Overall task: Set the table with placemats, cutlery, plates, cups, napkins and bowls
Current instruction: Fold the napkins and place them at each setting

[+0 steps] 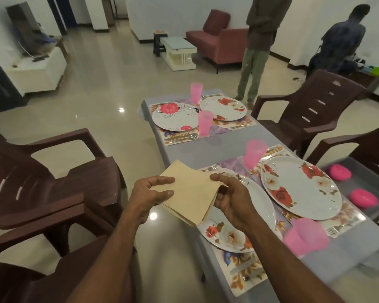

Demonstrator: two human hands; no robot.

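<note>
Nearest to the camera, both hands hold a stack of beige folded paper napkins (187, 194) in the air, over the left edge of the grey-covered bench (206, 147). The left hand (150, 196) pinches the left corner of the stack, with the thumb on top and the fingers curled under it. The right hand (230, 199) grips the right side, thumb on the top sheet.

Under the right hand lies a white round plate with red flowers (225, 237) on a floral placemat (239, 274), and a blurred pink plastic cup (305, 236) stands beside it. Further right is a second flowered plate (300, 186), and two pink bowls (351, 185) lie upside down at the right edge.

At the far end two more plates (197, 115) and two pink cups (200, 108) stand on placemats. Dark brown plastic chairs (53, 182) stand close on both sides. Behind the bench, two persons (257, 47) stand near a red sofa (219, 43).
</note>
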